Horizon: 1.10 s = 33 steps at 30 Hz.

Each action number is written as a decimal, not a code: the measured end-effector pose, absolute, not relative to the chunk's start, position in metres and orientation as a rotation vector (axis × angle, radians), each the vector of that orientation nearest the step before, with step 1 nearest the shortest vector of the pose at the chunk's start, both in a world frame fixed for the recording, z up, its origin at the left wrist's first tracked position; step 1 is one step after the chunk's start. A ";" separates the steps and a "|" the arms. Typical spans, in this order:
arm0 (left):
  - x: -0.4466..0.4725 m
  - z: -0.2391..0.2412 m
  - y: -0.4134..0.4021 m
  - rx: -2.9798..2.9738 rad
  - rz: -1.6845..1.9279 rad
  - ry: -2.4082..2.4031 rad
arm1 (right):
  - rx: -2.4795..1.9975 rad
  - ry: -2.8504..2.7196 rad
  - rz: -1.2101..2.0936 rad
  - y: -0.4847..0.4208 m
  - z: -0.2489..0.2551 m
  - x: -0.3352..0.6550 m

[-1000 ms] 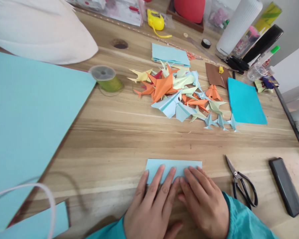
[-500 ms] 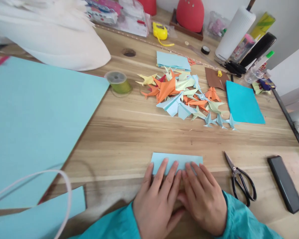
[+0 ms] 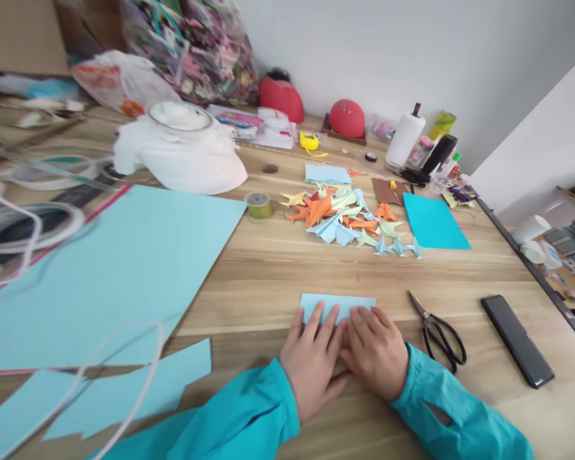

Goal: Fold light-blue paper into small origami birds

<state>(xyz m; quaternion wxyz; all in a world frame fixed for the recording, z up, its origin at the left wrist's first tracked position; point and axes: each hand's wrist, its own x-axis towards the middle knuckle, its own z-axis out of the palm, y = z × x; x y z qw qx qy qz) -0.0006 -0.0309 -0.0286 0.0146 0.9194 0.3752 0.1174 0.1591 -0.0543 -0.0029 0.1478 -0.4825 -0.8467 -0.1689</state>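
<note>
A light blue folded paper strip (image 3: 339, 301) lies on the wooden table in front of me. My left hand (image 3: 312, 358) rests palm down on its near left part, fingers spread. Beside it, my right hand (image 3: 377, 354) presses the right part with fingers laid flat and slightly bent. Both hands cover the strip's near edge, and their thumbs are close together below it. To the right of my right hand are black-handled scissors (image 3: 438, 332). Beyond the strip is a heap of folded paper birds (image 3: 319, 209) in orange, blue, green and yellow.
A large light blue sheet (image 3: 124, 268) and cut paper pieces (image 3: 134, 390) cover the left side, crossed by a white cord (image 3: 160, 345). A spool (image 3: 259, 206), bright blue paper (image 3: 436, 220), a black phone (image 3: 517, 342) and a yellow tape measure (image 3: 309, 142) lie around.
The camera has tilted up and back, bringing more of the wall and the table's far left into view. Both hands remain on the paper strip, with little visible movement.
</note>
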 end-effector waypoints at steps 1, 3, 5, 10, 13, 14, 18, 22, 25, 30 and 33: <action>0.000 -0.029 -0.030 2.871 0.367 1.171 | -1.384 -2.426 -0.491 -0.054 -0.003 0.160; 0.000 -0.031 -0.029 2.894 0.392 1.185 | -1.362 -2.401 -0.484 -0.052 -0.003 0.161; -0.001 -0.032 -0.027 2.915 0.440 1.222 | -1.342 -2.375 -0.460 -0.051 -0.004 0.164; -0.016 -0.031 -0.019 2.964 0.540 1.345 | -1.349 -2.341 -0.450 -0.050 -0.010 0.169; -0.027 -0.028 -0.014 3.017 0.543 1.269 | -1.338 -2.298 -0.452 -0.049 -0.013 0.171; -0.030 -0.028 -0.013 3.029 0.553 1.250 | -1.334 -2.280 -0.452 -0.049 -0.013 0.173; -0.038 -0.033 -0.008 3.061 0.591 1.219 | -1.335 -2.199 -0.506 -0.052 -0.012 0.184; -0.042 -0.037 -0.001 3.059 0.629 1.131 | -1.369 -2.193 -0.514 -0.059 -0.009 0.198; -0.048 -0.039 0.006 3.025 0.639 1.075 | -1.359 -2.221 -0.512 -0.062 -0.008 0.203; -0.059 -0.045 0.015 2.993 0.675 0.957 | -1.352 -2.212 -0.517 -0.061 -0.010 0.202; -0.060 -0.037 0.013 3.033 0.663 1.024 | -1.345 -2.206 -0.518 -0.060 -0.010 0.202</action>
